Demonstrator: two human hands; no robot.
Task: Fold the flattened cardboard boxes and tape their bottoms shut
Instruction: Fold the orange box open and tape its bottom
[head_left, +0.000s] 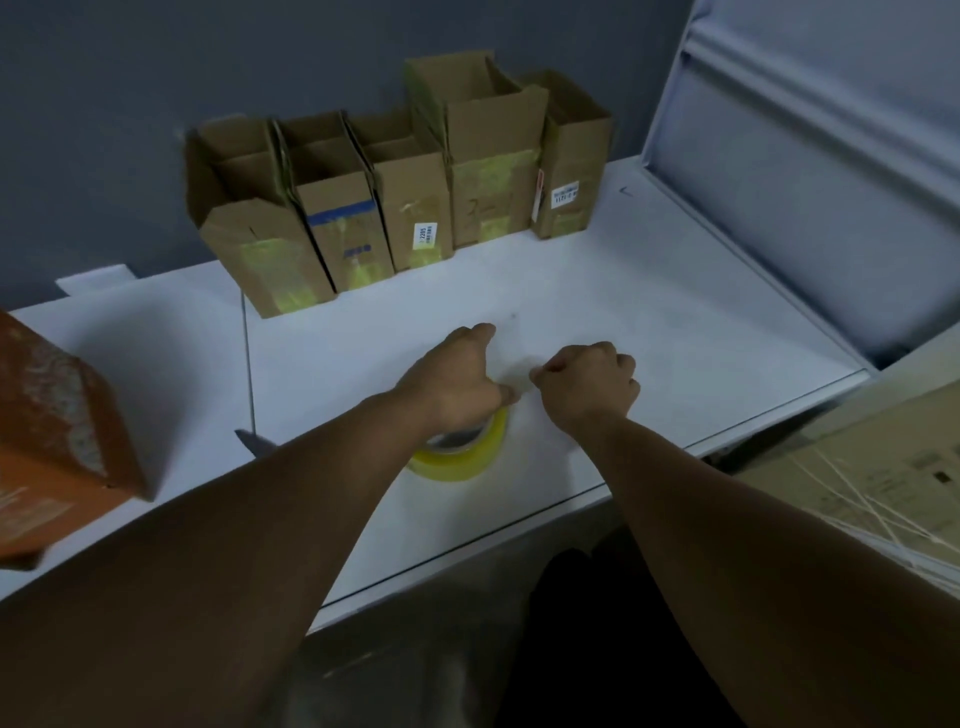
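Five brown boxes (395, 208), open-topped with yellowish tape on their fronts, line the counter's (675, 322) back edge. Near the front edge the left hand (457, 379) grips a yellow tape roll (462, 457). The right hand (592, 382) is curled, thumb pinched to forefinger; I cannot tell on what.

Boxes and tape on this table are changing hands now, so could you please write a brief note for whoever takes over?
Left hand grips the tape roll on the table, near its front edge.
Right hand is curled beside it, fingertips pinched; whether it has the tape end cannot be seen.
Done: five folded boxes stand in a row by the wall, yellowish tape on their fronts.
Left: no box lies at the hands. A string-tied cardboard bundle sits at the right, probably the next ones.
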